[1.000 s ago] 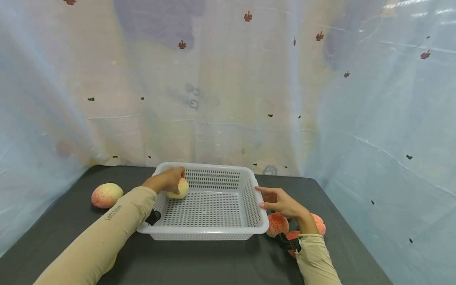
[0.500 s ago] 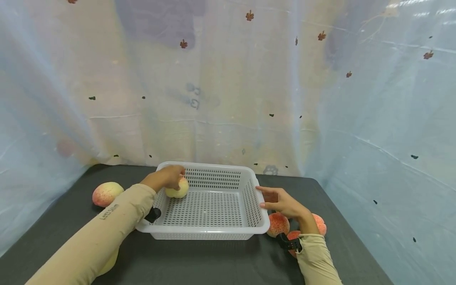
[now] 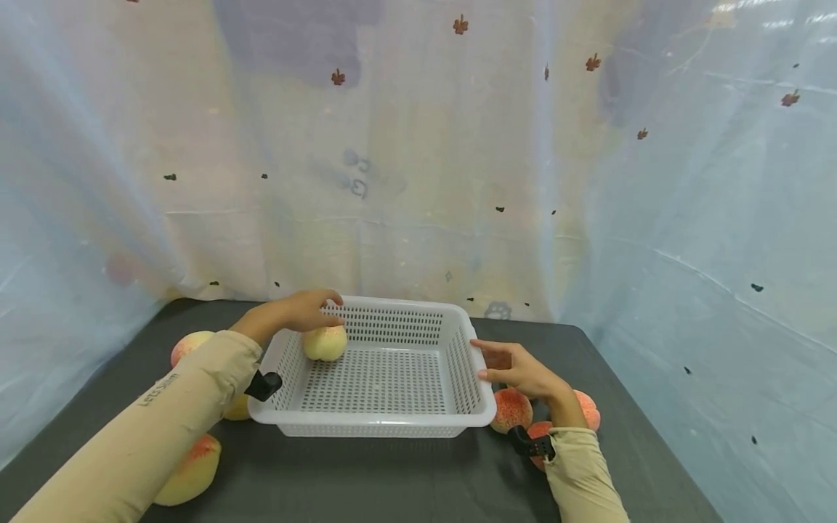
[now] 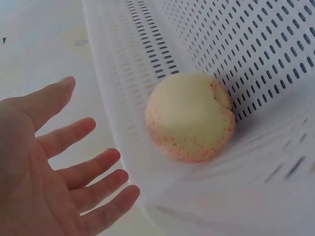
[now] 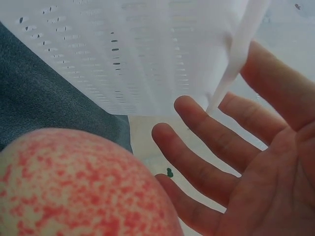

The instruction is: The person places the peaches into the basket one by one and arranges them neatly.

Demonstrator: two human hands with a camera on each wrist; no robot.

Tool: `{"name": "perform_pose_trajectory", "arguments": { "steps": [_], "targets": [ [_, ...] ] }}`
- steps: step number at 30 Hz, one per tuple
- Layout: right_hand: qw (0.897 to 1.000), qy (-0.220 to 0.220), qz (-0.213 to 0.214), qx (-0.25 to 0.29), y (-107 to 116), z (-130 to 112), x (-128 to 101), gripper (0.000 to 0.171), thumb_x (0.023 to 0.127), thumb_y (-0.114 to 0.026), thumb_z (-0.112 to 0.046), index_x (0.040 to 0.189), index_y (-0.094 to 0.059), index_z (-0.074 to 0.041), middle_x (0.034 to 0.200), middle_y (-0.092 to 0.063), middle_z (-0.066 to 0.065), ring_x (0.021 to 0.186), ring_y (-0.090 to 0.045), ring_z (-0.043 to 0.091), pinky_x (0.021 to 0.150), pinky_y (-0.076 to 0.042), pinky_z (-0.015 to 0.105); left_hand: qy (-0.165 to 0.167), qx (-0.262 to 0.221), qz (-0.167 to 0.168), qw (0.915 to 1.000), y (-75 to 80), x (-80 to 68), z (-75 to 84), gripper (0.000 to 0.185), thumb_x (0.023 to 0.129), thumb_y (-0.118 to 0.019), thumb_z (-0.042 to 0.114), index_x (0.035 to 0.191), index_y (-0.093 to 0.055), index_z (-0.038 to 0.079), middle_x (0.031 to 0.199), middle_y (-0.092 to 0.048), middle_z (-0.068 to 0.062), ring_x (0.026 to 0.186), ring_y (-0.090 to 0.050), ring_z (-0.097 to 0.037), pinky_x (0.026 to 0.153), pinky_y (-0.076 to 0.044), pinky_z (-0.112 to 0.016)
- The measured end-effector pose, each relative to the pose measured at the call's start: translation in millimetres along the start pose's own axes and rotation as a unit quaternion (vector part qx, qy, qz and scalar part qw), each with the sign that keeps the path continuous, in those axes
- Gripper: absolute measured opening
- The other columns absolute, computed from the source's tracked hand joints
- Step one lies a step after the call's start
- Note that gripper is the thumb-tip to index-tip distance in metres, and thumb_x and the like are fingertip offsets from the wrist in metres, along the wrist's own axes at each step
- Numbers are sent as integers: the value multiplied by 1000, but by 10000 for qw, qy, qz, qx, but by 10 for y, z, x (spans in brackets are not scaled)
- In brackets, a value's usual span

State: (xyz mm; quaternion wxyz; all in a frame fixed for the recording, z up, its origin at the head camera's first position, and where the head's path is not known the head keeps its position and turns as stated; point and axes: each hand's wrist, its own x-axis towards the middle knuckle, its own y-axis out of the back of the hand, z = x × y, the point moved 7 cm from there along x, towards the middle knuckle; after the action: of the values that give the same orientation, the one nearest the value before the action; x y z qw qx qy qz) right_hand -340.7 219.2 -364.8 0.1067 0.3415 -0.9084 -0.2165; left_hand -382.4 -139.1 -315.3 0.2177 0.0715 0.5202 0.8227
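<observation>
Perforated white plastic basket (image 3: 466,378), faintly glossy, holding a matt, red-speckled pale peach (image 3: 324,343); matt dark counter (image 3: 366,472); thin, translucent, sheeny cloth curtain (image 3: 418,181); beige cloth sleeve (image 3: 150,443).

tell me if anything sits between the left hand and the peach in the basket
Nothing visible does. The left hand is open just beside the peach, which rests in the basket corner, with only bare air between them.

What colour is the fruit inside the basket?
Pale yellow with red speckles; the left wrist view shows it best.
</observation>
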Motion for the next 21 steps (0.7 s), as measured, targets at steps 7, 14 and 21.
{"name": "perform_pose_trajectory", "arguments": {
  "steps": [7,14,21],
  "targets": [
    [9999,-56,55,-90,-15,21,16,70,99,-65,-10,156,-29,6,146,-49,34,127,-58,48,94,-58,34,-143,-138,386,9991,177,-169,-15,52,103,-57,32,144,-48,1,145,-48,-36,134,-46,-54,102,-45,-64],
    [10000,-83,-29,28,-41,42,31,70,99,-65,-9,157,-28,4,148,-48,34,129,-58,45,96,-58,35,-263,-51,592,9979,308,-322,-92,52,104,-57,33,144,-49,1,143,-50,-36,132,-46,-56,100,-45,-66],
    [10000,-28,-6,21,-10,61,31,70,99,-65,-9,157,-29,4,148,-48,34,129,-57,47,95,-58,35,-472,-101,779,9958,318,-398,-154,51,102,-61,29,140,-51,-3,138,-54,-35,128,-50,-56,99,-46,-67]
  ]
}}
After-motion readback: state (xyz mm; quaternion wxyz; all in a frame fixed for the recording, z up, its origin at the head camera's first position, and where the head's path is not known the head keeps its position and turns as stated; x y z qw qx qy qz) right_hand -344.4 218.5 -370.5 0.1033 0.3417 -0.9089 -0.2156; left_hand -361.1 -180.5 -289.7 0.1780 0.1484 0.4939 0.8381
